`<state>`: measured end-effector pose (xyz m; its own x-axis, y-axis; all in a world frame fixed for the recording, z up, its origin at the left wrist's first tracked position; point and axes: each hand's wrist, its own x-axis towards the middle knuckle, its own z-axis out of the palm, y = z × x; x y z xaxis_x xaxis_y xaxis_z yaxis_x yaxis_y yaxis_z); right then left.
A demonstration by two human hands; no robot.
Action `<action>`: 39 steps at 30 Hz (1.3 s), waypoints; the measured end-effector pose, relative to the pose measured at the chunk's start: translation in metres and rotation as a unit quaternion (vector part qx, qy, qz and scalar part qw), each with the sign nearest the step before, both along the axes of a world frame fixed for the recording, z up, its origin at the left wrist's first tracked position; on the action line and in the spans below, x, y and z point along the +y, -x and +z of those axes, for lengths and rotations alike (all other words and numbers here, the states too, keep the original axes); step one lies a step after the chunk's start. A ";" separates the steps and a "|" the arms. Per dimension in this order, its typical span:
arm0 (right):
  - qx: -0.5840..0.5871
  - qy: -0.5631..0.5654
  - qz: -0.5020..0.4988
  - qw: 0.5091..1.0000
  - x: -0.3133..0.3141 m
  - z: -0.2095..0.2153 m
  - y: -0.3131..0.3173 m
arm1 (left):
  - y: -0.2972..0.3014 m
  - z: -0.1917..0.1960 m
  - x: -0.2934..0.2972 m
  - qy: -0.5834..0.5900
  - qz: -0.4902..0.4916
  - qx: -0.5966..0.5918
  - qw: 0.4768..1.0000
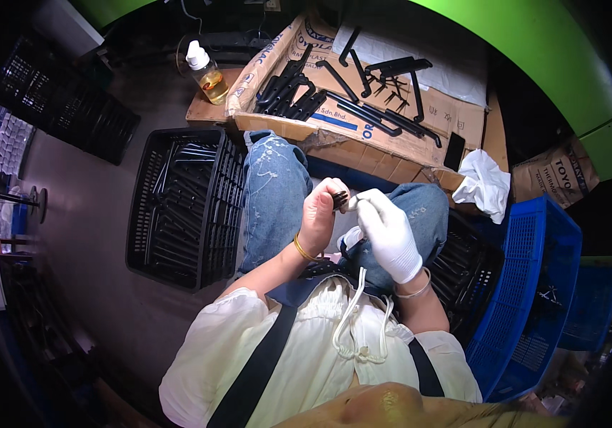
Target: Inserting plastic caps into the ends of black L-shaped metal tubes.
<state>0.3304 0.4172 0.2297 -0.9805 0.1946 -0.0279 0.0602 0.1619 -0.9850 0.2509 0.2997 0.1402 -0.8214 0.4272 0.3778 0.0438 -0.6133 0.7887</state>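
Observation:
Above my lap, between my denim-covered knees, my two hands meet. My left hand (318, 217) is bare, with a yellow bangle at the wrist, and its fingers are curled closed. Dark, shiny, ridged shapes (339, 199) show at its fingertips; whether these are painted nails or a small part is unclear. A white knitted glove covers my right hand (389, 234). Its fingertips are pinched together against the left fingertips, and anything between them is hidden. Beyond my knees, black bent plastic handles (336, 80) lie loose and in piles on a flattened cardboard box (384, 162).
A black crate (207, 265) full of black handles stands left; another filled dark crate (493, 269) sits right, beside blue crates (516, 246). A pump bottle (213, 84) stands at the box's left corner. A black phone-like slab (453, 151) and white cloth (483, 184) lie right.

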 end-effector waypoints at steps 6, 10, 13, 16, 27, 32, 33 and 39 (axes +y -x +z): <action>0.068 -0.186 -0.009 0.980 -0.038 0.015 -0.008 | -0.005 -0.001 -0.021 -0.028 0.019 0.019 0.999; 0.052 -0.207 0.001 0.977 -0.050 0.018 -0.014 | -0.006 -0.003 -0.033 -0.028 0.044 0.057 0.997; 0.057 -0.225 0.003 0.973 -0.061 0.022 -0.018 | -0.009 -0.005 -0.040 -0.032 0.043 0.047 0.997; 0.121 -0.330 -0.039 0.935 -0.071 0.022 -0.022 | -0.016 -0.003 -0.042 -0.043 0.036 0.018 0.998; 0.035 -0.194 -0.030 0.980 -0.077 0.026 -0.029 | -0.020 0.015 -0.055 -0.102 0.013 -0.011 0.995; 0.117 -0.209 -0.024 0.971 -0.069 0.025 -0.014 | -0.013 0.025 -0.056 -0.173 -0.201 -0.237 0.935; 0.119 -0.162 -0.016 0.979 -0.066 0.025 -0.008 | -0.010 0.025 -0.052 -0.175 -0.271 -0.287 0.902; 0.032 -0.135 0.006 0.990 -0.028 0.015 0.041 | 0.027 0.029 -0.024 -0.110 -0.332 -0.414 0.840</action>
